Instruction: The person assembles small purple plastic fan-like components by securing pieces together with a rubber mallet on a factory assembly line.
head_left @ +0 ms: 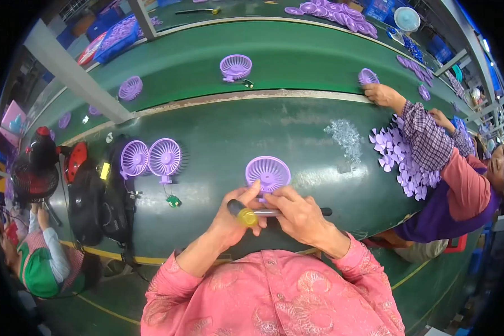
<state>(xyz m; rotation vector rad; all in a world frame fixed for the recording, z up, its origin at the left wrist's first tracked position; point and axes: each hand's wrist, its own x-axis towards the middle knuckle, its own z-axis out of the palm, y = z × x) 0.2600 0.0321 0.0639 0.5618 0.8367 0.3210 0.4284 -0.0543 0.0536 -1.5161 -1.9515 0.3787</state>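
In front of my chest a purple round fan housing (268, 172) with a slatted grille is held between both hands. My left hand (227, 215) pinches its lower stem from the left, thumb raised against the rim. My right hand (298, 214) grips the stem from the right and also carries a small mallet (245, 214) with a yellow-and-black head. Its metal shaft passes under my right fingers, and the dark handle end sticks out beyond the hand. What lies between my fingertips at the stem is hidden.
Two fan housings (164, 157) lie left, one wired to a green circuit board (174, 200). Purple fan blades (395, 148) and clear small parts (346, 137) lie right. Beyond the ledge, a green conveyor (308, 67) carries housings. A co-worker's hand (383, 96) touches one. Black bag (113, 196) left.
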